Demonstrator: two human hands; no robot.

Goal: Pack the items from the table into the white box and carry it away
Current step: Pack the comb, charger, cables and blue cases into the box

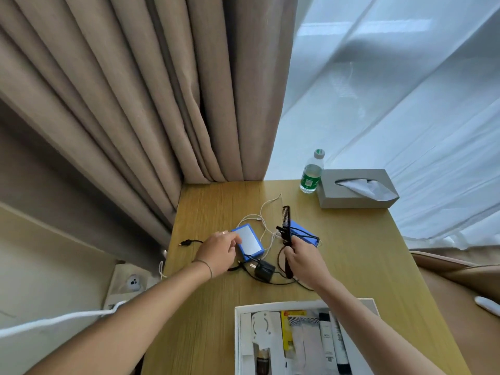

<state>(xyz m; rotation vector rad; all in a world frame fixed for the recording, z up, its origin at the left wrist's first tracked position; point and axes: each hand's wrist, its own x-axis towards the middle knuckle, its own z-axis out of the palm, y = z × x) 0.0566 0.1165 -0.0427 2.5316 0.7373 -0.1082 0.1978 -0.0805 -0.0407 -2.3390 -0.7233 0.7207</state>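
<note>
The white box (pixel 237 336) sits at the worktop's (pixel 216 307) near edge, holding bottles and packets. Right hand (pixel 303 262) grips the black comb (pixel 286 226) upright; left hand (pixel 219 253), fingers relaxed, touches the blue case (pixel 250 242).

I see a wooden bench (pixel 351 266) with a water bottle (pixel 311 173) and a grey tissue box (pixel 357 189) just beside each other at its far right corner. Mid-bench lie a blue case (pixel 249 243), a black adapter (pixel 263 269) and tangled white and black cables (pixel 266 212); the white box (pixel 237 336) sits at the near edge.
</note>
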